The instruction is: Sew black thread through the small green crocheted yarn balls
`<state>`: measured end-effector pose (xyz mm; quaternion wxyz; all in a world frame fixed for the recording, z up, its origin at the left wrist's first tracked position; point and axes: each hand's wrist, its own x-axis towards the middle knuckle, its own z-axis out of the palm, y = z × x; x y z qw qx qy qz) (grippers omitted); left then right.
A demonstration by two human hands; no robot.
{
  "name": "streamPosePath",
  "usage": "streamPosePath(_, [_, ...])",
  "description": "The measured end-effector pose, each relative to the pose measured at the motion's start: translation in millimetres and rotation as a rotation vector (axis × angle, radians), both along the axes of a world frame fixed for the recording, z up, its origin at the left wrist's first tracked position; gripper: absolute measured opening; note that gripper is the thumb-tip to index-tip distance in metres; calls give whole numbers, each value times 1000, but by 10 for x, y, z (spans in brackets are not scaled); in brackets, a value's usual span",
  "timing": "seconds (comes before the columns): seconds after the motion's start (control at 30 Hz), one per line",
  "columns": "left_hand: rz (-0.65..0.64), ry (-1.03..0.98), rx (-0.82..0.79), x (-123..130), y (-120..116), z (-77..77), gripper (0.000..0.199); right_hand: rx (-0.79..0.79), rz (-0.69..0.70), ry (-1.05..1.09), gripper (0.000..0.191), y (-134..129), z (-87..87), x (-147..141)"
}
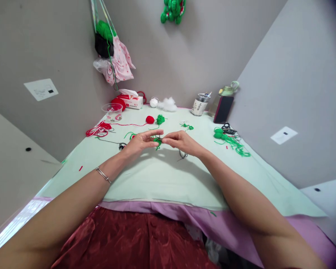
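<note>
Over the middle of the table, my left hand [144,140] pinches a small green yarn piece [158,142] between thumb and fingers. My right hand [182,142] meets it from the right, thumb and fingertips pressed together at the edge of the piece. Something thin and dark shows at those fingertips, too small to name. Below my right hand a loop of dark thread [183,154] lies on the cloth. Beside my left wrist are a small coil of black thread [122,146] and a bit of green and red yarn [132,136], partly hidden by the hand.
Red yarn strands [99,129], a red ball [149,119] and a green bundle [160,119] lie beyond my hands. A plastic tub [113,113], tissue box [131,101], pen holder [199,105] and phone [223,109] stand behind. Scissors [228,129] and green yarn pieces [235,144] are rightward.
</note>
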<state>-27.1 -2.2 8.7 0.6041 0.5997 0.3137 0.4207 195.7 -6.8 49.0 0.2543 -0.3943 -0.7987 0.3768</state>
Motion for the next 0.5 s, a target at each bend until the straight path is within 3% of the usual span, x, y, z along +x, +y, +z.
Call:
streamPosePath(0.3, [-20,29,-33,-5,-3,7,59,-78,-76,101,42,29,-18,-11])
streamPosePath(0.5, [-12,-47,-108,-6,-1,29,56,-236,49,288,43,3,110,163])
